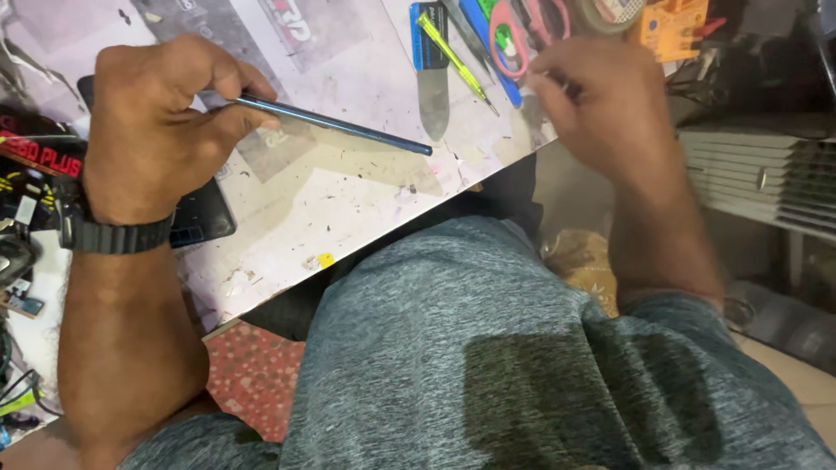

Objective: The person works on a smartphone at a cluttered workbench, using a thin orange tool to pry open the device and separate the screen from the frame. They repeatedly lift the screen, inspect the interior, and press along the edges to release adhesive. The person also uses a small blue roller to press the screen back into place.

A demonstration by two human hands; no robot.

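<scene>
Two hands: left hand [161,122] grips blue phone [335,124] edge-on; right hand [601,104] pinches small tool, barely visible.

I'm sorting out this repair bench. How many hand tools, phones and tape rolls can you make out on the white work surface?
Phones: 2, the blue phone held edge-up in the left hand, and the dark phone lying flat under that wrist
Screwdrivers: 1, yellow-green screwdriver
Scissors: 1, pink-handled scissors
Tape rolls: 1, tape roll
Total: 5
</scene>
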